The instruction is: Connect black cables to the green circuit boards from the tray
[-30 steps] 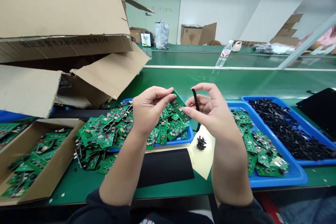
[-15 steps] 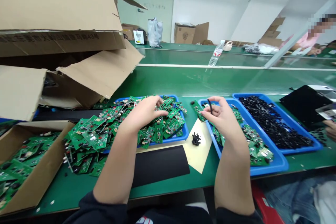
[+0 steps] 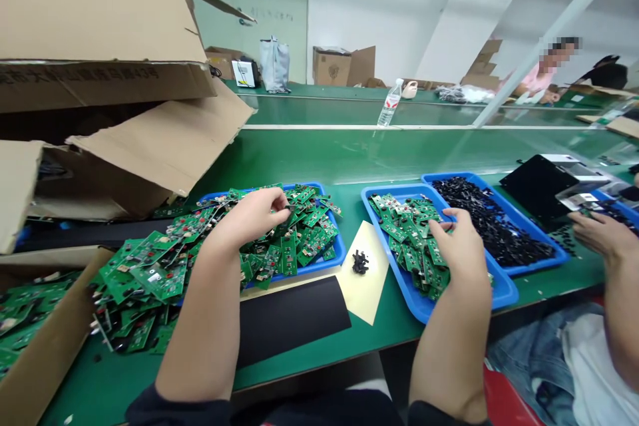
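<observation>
Head view: the left hand (image 3: 244, 221) holds its fingers (image 3: 273, 198) together among green circuit boards (image 3: 304, 239) in a blue tray (image 3: 335, 256); the right hand (image 3: 462, 256) rests, fingers apart, on more circuit boards (image 3: 407, 229) in a second blue tray (image 3: 499, 296).

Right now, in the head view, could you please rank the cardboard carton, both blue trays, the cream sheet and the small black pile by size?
Cardboard carton largest, though close to the camera. The board tray and black-parts tray look alike, so unranked. Then the cream sheet, and the small black pile smallest.
</observation>
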Motion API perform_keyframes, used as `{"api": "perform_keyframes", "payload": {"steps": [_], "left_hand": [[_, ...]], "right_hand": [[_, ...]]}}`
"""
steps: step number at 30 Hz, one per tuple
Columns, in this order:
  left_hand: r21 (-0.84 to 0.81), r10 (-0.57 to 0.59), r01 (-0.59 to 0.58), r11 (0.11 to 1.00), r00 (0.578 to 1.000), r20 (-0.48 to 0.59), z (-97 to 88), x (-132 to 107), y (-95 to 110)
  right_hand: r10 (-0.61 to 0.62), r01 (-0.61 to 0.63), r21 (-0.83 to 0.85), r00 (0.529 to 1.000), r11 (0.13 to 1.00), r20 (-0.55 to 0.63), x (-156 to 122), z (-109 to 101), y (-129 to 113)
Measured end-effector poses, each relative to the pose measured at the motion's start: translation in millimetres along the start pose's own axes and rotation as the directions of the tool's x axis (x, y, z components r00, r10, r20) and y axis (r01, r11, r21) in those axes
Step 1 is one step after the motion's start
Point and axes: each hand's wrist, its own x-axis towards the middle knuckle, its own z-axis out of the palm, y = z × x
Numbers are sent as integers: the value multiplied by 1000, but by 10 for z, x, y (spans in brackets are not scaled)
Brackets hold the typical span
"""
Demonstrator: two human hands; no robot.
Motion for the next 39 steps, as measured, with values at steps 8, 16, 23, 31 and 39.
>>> {"api": "perform_keyframes", "payload": {"steps": [8, 16, 23, 31, 39], "left_hand": [[-766, 7, -177, 618, 976, -220, 60, -110, 356], [-926, -104, -247, 287, 952, -287, 72, -191, 502], [-892, -86, -244, 382, 951, -297, 99, -234, 521], [-898, -107, -224, 379, 953, -283, 151, -204, 533], [-887, -125, -220, 407, 948, -293, 150, -191, 530]], "right_hand": [[-596, 487, 600, 803, 634, -22, -281, -42, -1035], [-777, 177, 922, 605, 345, 175, -454, 96, -1556], [-784, 127, 932, 586, 338, 205, -438, 231, -1571], [-798, 380, 850, 598, 366, 77, -343, 242, -1531], [-809, 693, 600, 575, 401, -123, -295, 287, -1516]]}}
